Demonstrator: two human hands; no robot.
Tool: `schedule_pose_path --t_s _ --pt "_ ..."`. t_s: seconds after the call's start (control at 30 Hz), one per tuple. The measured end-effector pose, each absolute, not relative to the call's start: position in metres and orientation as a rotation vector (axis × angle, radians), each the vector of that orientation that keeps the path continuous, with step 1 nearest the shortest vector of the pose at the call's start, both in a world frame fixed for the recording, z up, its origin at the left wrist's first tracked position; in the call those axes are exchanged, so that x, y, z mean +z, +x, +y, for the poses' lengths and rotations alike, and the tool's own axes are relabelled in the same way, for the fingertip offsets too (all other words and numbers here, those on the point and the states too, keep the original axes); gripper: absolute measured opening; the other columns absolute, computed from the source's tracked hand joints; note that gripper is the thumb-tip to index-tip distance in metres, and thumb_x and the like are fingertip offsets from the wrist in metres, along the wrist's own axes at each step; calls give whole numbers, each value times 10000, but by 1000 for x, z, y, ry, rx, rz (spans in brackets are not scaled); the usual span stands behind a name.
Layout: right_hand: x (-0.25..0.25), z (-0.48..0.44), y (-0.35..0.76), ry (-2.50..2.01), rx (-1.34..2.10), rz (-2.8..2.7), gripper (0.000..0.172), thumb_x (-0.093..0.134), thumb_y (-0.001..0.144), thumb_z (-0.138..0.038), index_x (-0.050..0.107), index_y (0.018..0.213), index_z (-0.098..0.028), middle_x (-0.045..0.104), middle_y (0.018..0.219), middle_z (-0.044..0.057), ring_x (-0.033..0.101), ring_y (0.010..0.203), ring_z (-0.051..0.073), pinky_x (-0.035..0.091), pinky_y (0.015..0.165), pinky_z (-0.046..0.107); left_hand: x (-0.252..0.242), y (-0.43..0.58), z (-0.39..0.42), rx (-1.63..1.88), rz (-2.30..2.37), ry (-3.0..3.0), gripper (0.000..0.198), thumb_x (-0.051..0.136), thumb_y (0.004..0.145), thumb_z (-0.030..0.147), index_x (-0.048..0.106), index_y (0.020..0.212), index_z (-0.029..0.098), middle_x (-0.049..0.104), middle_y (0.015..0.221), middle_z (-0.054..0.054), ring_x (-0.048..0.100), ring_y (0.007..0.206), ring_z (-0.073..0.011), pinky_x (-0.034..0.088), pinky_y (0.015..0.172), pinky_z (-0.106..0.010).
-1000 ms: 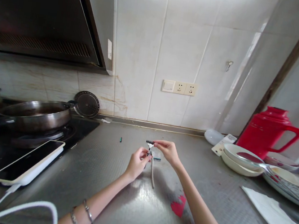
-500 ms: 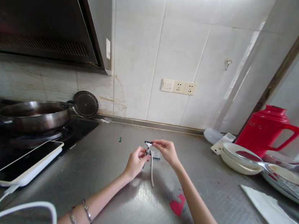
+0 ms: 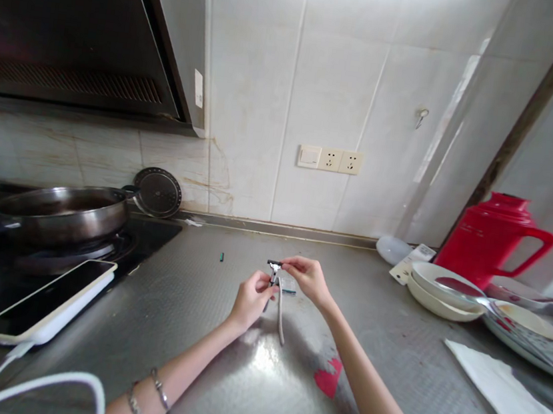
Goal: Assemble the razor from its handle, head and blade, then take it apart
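Note:
My left hand (image 3: pixel 251 298) is closed round the handle of a small T-shaped razor (image 3: pixel 274 271) with a silver neck and a dark head. The head points away from me. My right hand (image 3: pixel 308 279) pinches the right end of that head between thumb and fingers. Just behind the hands, a clear plastic case (image 3: pixel 289 285) with a dark edge lies on the counter, partly covered. A thin, pale, curved strip (image 3: pixel 280 315) runs from beside the razor towards me. Off to the left lies a tiny green-and-black piece (image 3: pixel 222 257), possibly a blade cartridge.
On the left are a phone (image 3: pixel 47 303) with a white cable and a steel pan (image 3: pixel 64 211) on the stove. A red thermos (image 3: pixel 487 236), stacked bowls (image 3: pixel 441 301) and a white paper sheet (image 3: pixel 506 390) occupy the right. A red heart-shaped patch (image 3: pixel 329 378) marks the counter (image 3: pixel 179 343).
Both hands keep their hold on the razor in nearly the same place. The whole view has shifted very slightly.

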State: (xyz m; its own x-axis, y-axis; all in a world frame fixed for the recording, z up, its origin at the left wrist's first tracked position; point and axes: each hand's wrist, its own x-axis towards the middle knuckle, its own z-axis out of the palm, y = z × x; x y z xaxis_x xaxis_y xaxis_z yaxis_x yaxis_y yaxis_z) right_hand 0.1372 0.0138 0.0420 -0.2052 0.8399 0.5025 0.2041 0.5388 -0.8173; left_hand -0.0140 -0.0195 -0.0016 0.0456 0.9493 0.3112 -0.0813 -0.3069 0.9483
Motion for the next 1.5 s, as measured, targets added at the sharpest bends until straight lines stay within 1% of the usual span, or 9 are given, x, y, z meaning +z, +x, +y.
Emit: schedule_pose_path --t_s 0.43,0.6,0.73,0.8,0.93,1.03,1.17,1.33,1.5 --pt "44 11 137 -894 659 -1771 214 585 749 -342 696 791 -164 703 773 59 624 718 180 469 658 271 -2 -12 -20 1429 977 1378 226 677 648 298 509 723 168 639 638 1 595 506 -129 437 514 -223" --pt "43 12 135 -868 707 -1732 240 586 751 -359 696 829 -161 706 815 69 632 758 192 479 698 293 -4 -18 -14 1408 933 1432 255 663 687 337 508 799 169 664 699 -19 635 597 -154 458 601 -248" --pt "41 15 135 -859 788 -1659 326 605 737 -384 669 972 -168 694 958 86 634 846 193 483 760 309 -1 -21 -11 1403 885 1395 272 652 707 360 514 839 166 692 818 -74 661 762 -197 469 742 -304" --pt "39 17 136 -908 823 -1607 368 595 735 -415 660 981 -150 695 940 102 640 797 184 495 695 291 3 -23 -10 1404 866 1375 277 650 709 366 535 855 161 693 872 -98 653 848 -217 456 812 -337" --pt "34 21 138 -1046 911 -1613 379 567 731 -471 673 804 -115 698 774 101 607 604 136 462 522 230 12 -30 -6 1432 851 1360 283 622 733 384 593 871 139 684 954 -126 614 975 -242 407 915 -376" --pt "30 19 134 -1071 1015 -1738 398 566 724 -492 676 766 -111 687 745 85 563 541 101 420 462 195 16 -37 -2 1450 816 1296 300 598 754 377 609 916 125 674 1003 -132 589 1025 -246 379 957 -383" --pt "28 8 118 -995 1112 -1883 403 529 754 -495 678 809 -124 666 747 57 527 526 81 394 433 173 17 -41 -1 1411 775 1197 314 579 771 364 605 964 118 659 1044 -148 576 1047 -256 398 939 -385" --pt "26 -5 96 -1068 1100 -1883 332 528 756 -449 635 741 -135 573 579 -1 444 429 67 320 363 164 12 -39 -1 1320 789 1165 301 544 785 356 601 966 122 645 1072 -160 605 984 -256 450 856 -370" --pt "13 -2 89 -1294 833 -1921 367 488 774 -398 591 543 -133 502 447 -13 420 416 65 271 409 177 4 -44 11 1214 1149 1322 231 498 782 312 618 813 116 695 877 -122 645 788 -203 478 710 -294"
